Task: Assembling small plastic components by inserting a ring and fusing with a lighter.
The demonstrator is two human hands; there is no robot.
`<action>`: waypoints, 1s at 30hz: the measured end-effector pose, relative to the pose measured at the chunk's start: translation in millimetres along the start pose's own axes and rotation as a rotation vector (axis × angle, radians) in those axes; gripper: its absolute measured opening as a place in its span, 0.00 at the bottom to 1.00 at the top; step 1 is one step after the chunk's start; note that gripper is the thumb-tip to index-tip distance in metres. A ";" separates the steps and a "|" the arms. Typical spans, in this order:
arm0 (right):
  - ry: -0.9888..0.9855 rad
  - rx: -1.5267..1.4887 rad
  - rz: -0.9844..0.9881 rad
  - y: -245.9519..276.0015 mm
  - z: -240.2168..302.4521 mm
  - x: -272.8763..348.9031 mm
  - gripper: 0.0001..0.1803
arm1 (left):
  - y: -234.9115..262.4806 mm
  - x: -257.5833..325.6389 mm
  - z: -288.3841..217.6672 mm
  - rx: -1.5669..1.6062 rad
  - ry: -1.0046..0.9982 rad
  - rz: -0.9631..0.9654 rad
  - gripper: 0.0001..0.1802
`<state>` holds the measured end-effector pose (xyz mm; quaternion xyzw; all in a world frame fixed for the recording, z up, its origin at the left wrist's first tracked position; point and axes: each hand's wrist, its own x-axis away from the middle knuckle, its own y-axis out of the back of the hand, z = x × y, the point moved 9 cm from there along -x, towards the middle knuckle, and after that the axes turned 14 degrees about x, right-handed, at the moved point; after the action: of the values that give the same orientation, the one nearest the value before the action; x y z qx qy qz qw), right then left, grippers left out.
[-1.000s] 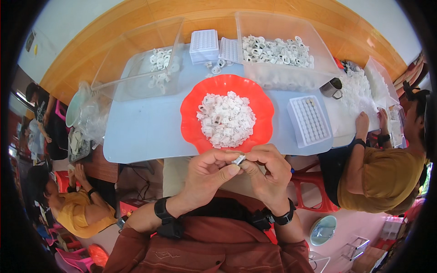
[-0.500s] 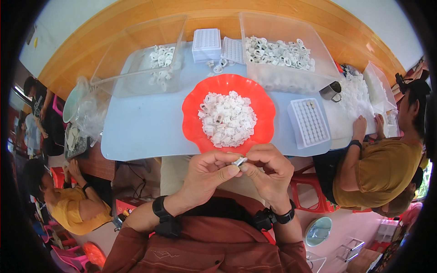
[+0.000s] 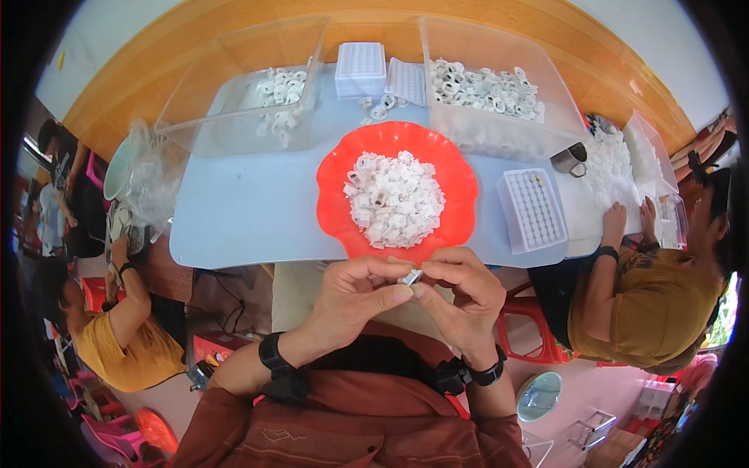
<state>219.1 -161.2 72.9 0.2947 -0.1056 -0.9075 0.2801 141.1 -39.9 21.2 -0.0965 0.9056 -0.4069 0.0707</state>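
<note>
Between the fingertips of both hands is a small white part (image 3: 410, 277) with a greyish side, too small to make out its kind. My left hand (image 3: 355, 296) pinches it from the left, thumb and forefinger closed. From the other side my right hand (image 3: 460, 292) grips it between thumb and forefinger. Both hands are just in front of the near rim of a red scalloped bowl (image 3: 334, 210), apart from the heap of small white plastic pieces (image 3: 398, 199) in it. My fingers partly cover the part.
The bowl stands on a pale blue table (image 3: 242, 207). Behind it are a left clear bin (image 3: 203, 125), a right clear bin (image 3: 507, 140) and stacked white trays (image 3: 360, 70). To the right lie a white tray (image 3: 533, 210) and a metal cup (image 3: 570, 159). Co-workers sit either side.
My hands stay in nearly the same place, with the small part turned slightly between my fingers. The view has shifted a little. The co-worker at left has moved an arm farther toward the table.
</note>
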 end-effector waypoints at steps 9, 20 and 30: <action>-0.009 -0.060 -0.023 -1.3 0.3 4.1 0.18 | -12.9 4.2 -12.0 -0.111 -0.119 0.099 0.15; -0.035 -0.001 -0.057 -1.0 -1.5 6.2 0.18 | -12.3 7.5 -13.5 -0.192 -0.137 0.052 0.15; -0.082 -0.107 -0.037 -3.7 7.5 6.8 0.13 | -14.9 6.3 -18.2 -0.155 -0.210 0.128 0.16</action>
<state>208.5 -161.8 74.4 0.2437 -0.0627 -0.9282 0.2741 133.0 -37.9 44.1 -0.0856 0.9262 -0.3183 0.1832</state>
